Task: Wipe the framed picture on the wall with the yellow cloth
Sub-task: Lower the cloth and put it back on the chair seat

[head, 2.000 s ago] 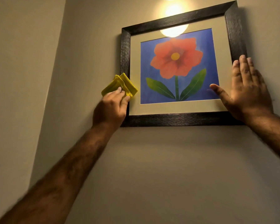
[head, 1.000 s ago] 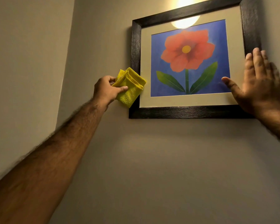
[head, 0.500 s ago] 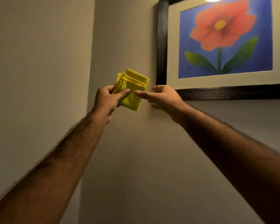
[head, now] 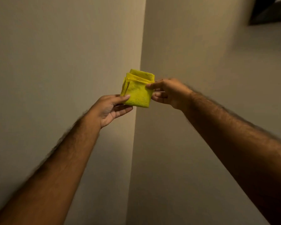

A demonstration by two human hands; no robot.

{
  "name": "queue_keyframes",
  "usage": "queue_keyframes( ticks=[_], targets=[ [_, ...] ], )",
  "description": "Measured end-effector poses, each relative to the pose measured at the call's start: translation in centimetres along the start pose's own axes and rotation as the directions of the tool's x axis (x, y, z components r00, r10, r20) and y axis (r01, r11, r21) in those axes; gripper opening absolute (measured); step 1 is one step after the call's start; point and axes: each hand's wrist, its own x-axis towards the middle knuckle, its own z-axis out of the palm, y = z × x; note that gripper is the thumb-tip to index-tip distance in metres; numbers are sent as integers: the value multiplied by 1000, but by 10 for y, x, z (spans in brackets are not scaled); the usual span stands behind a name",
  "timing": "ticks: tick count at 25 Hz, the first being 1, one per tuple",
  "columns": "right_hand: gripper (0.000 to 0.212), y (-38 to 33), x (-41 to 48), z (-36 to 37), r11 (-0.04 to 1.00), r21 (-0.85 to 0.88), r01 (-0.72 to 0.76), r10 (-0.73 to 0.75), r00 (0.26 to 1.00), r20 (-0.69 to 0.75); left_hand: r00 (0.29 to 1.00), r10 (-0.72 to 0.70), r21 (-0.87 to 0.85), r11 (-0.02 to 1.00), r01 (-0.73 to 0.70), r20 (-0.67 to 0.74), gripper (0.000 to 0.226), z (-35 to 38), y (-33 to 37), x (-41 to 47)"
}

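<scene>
While my left hand (head: 111, 109) and right hand (head: 166, 92) pinch opposite edges of the folded cloth (head: 137, 89), well below-left of the frame (head: 269, 13), it looks soft, light and floppy, best gripped across its stacked folds.

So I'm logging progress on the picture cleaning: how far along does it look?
Done: cannot tell; only the dark frame corner shows. In hand: the folded yellow cloth is pinched between the left hand and right hand, away from the picture, near the wall corner. Left: any further wiping.
</scene>
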Motion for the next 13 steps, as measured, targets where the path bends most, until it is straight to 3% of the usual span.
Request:
queue_keyframes(
  ticks=[5, 13],
  targets=[
    [32, 114, 37, 86, 974, -83, -212, 224, 954, 201, 968, -145, 37, 987, 155, -203, 22, -109, -89, -32],
    [24, 321, 66, 232, 814, -396, -424, 566, 731, 381, 797, -341, 91, 894, 439, -498, 15, -278, -223, -107]
  ],
)
